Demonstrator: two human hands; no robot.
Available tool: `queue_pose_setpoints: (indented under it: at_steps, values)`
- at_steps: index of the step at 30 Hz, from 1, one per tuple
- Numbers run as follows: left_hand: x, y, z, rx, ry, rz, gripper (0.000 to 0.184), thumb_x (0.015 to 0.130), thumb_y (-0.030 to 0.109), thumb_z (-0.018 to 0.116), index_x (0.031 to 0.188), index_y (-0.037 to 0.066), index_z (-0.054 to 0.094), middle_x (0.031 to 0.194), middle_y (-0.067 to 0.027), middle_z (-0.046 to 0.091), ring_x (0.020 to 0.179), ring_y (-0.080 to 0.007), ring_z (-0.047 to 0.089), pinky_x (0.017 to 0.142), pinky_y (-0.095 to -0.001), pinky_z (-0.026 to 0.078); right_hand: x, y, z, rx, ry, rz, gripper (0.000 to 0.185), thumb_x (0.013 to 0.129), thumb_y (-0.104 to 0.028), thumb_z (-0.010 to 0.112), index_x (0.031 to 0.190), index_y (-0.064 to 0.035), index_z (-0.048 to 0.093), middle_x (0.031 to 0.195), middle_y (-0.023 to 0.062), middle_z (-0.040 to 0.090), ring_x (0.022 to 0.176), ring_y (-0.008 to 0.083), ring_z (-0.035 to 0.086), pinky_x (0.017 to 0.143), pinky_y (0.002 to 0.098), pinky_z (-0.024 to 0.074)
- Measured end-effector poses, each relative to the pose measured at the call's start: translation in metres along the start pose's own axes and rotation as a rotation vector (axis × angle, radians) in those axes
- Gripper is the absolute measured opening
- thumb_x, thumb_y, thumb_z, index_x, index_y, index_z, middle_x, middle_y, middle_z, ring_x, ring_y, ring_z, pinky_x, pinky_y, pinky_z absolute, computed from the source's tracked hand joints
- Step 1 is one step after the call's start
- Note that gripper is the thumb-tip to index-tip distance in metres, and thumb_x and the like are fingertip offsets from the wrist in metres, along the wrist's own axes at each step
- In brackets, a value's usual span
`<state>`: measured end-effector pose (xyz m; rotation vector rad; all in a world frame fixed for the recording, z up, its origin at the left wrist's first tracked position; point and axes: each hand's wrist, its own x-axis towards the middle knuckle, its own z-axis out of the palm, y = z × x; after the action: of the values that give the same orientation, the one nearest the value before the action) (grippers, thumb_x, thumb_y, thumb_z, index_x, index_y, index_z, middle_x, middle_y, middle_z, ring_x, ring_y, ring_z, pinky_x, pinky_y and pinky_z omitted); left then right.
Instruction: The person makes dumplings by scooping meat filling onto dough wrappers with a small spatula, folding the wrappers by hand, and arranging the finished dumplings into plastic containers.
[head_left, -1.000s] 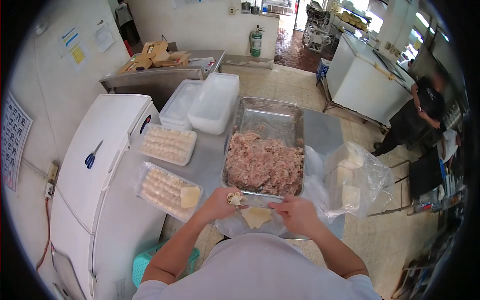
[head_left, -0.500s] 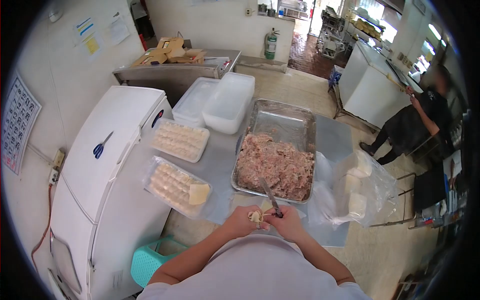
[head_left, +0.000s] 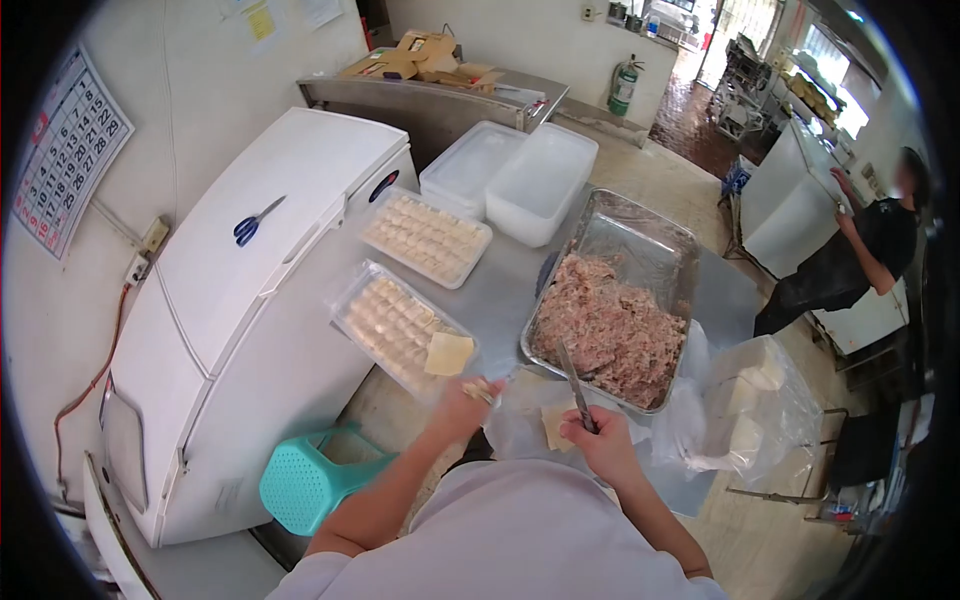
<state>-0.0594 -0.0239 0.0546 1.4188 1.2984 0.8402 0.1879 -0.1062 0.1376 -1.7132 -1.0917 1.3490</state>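
Observation:
My left hand (head_left: 462, 412), smeared by motion, is closed around a dumpling (head_left: 482, 391) near the closer plastic tray of dumplings (head_left: 388, 325). A square wrapper (head_left: 449, 353) lies on that tray's right corner. In my right hand (head_left: 608, 447) is a knife (head_left: 574, 385), its blade pointing up and away towards the meat. Beside that hand lies another pale wrapper (head_left: 556, 427), close to my fingers. The metal pan (head_left: 688, 262) ahead holds minced meat filling (head_left: 612, 325), heaped in its near part. A second tray of dumplings (head_left: 425, 238) sits farther back.
Lidded plastic tubs (head_left: 543, 190) stand behind the pan. A plastic bag (head_left: 760, 400) with pale stacks lies right. Left is a white chest freezer (head_left: 270, 200) with scissors (head_left: 256, 222) on it. A teal stool (head_left: 310, 485) stands below. Another person (head_left: 870, 240) works at right.
My left hand has moved away from my right, leftwards towards the dumpling tray, carrying the dumpling. My right hand keeps the knife. The view has turned, and the other person has shifted position.

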Motion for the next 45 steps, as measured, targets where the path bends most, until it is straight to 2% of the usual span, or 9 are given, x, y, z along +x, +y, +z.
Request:
queue_pose_setpoints:
  at_steps: [2, 5, 8, 14, 17, 20, 23, 35, 45]
  values:
    - [0.01, 0.014, -0.033, 0.191, 0.147, -0.154, 0.041, 0.093, 0.041, 0.073, 0.087, 0.0, 0.07, 0.078, -0.0168, 0.069, 0.072, -0.0248, 0.065, 0.067, -0.0413, 0.05, -0.001, -0.003, 0.004, -0.006, -0.015, 0.026, 0.019, 0.088, -0.012, 0.077, 0.099, 0.0027, 0.072, 0.074, -0.0048, 0.059, 0.068, 0.0042, 0.05, 0.062, 0.0232, 0.0414]
    - [0.019, 0.004, -0.073, 0.623, 0.331, -0.108, 0.041, 0.092, 0.037, 0.073, 0.097, -0.003, 0.069, 0.094, -0.0251, 0.071, 0.09, -0.0346, 0.07, 0.076, -0.046, 0.053, 0.001, 0.002, 0.009, 0.026, -0.035, 0.023, 0.019, 0.088, -0.012, 0.076, 0.099, 0.0031, 0.072, 0.074, -0.0046, 0.06, 0.068, 0.0044, 0.05, 0.063, 0.0234, 0.0418]
    - [0.023, -0.006, -0.106, 0.547, -0.064, -0.342, 0.041, 0.091, 0.029, 0.071, 0.122, 0.001, 0.067, 0.118, -0.0237, 0.069, 0.113, -0.033, 0.066, 0.091, -0.0435, 0.051, 0.002, 0.005, 0.012, 0.018, -0.051, 0.005, 0.019, 0.089, -0.012, 0.074, 0.099, 0.0038, 0.072, 0.075, -0.0041, 0.06, 0.069, 0.0047, 0.051, 0.063, 0.0232, 0.0418]
    - [0.021, -0.011, -0.102, 0.823, -0.22, -0.247, 0.041, 0.084, 0.03, 0.078, 0.113, 0.002, 0.072, 0.105, -0.0228, 0.071, 0.102, -0.0407, 0.066, 0.089, -0.0449, 0.052, 0.006, 0.011, 0.016, 0.065, -0.064, -0.005, 0.019, 0.09, -0.01, 0.072, 0.101, 0.0059, 0.07, 0.078, 0.0009, 0.066, 0.071, 0.0065, 0.058, 0.065, 0.0238, 0.0462]
    - [0.025, -0.031, -0.106, 0.892, -0.176, -0.119, 0.037, 0.082, 0.036, 0.079, 0.099, 0.004, 0.075, 0.093, -0.0204, 0.072, 0.092, -0.0376, 0.069, 0.082, -0.0481, 0.054, 0.006, 0.011, 0.015, 0.076, -0.062, 0.008, 0.02, 0.09, -0.009, 0.072, 0.102, 0.0064, 0.07, 0.079, 0.0026, 0.068, 0.072, 0.0073, 0.06, 0.067, 0.0239, 0.0475]
    - [0.026, -0.001, -0.104, 0.862, -0.119, -0.267, 0.033, 0.082, 0.034, 0.08, 0.093, 0.004, 0.076, 0.092, -0.0191, 0.072, 0.089, -0.0383, 0.069, 0.08, -0.0471, 0.054, 0.005, 0.018, 0.014, 0.11, -0.039, -0.005, 0.019, 0.09, -0.009, 0.071, 0.101, 0.0063, 0.07, 0.079, 0.0029, 0.069, 0.073, 0.0073, 0.06, 0.067, 0.0236, 0.0475]
    - [0.023, -0.001, -0.101, 0.947, -0.169, -0.186, 0.032, 0.082, 0.035, 0.08, 0.089, 0.005, 0.075, 0.087, -0.0178, 0.072, 0.084, -0.0378, 0.068, 0.075, -0.0466, 0.053, 0.004, 0.018, 0.012, 0.129, -0.022, 0.006, 0.018, 0.09, -0.008, 0.071, 0.101, 0.0061, 0.07, 0.08, 0.0031, 0.07, 0.073, 0.0076, 0.061, 0.067, 0.0236, 0.0479]
    - [0.032, -0.009, -0.111, 0.681, -0.089, -0.284, 0.024, 0.077, 0.031, 0.082, 0.082, 0.008, 0.078, 0.084, -0.0153, 0.073, 0.083, -0.0346, 0.07, 0.076, -0.0444, 0.055, 0.006, 0.034, 0.002, 0.107, 0.023, 0.02, 0.016, 0.09, -0.007, 0.07, 0.101, 0.0051, 0.07, 0.081, 0.0037, 0.071, 0.075, 0.0084, 0.063, 0.07, 0.0242, 0.0491]
    - [0.03, -0.015, -0.102, 0.729, -0.051, -0.311, 0.027, 0.073, 0.032, 0.083, 0.082, 0.008, 0.074, 0.083, -0.0129, 0.072, 0.08, -0.0327, 0.069, 0.073, -0.0431, 0.054, 0.002, 0.042, -0.009, 0.115, 0.061, -0.001, 0.022, 0.09, -0.012, 0.07, 0.102, 0.0061, 0.07, 0.079, 0.0032, 0.07, 0.072, 0.0076, 0.061, 0.067, 0.0242, 0.0487]
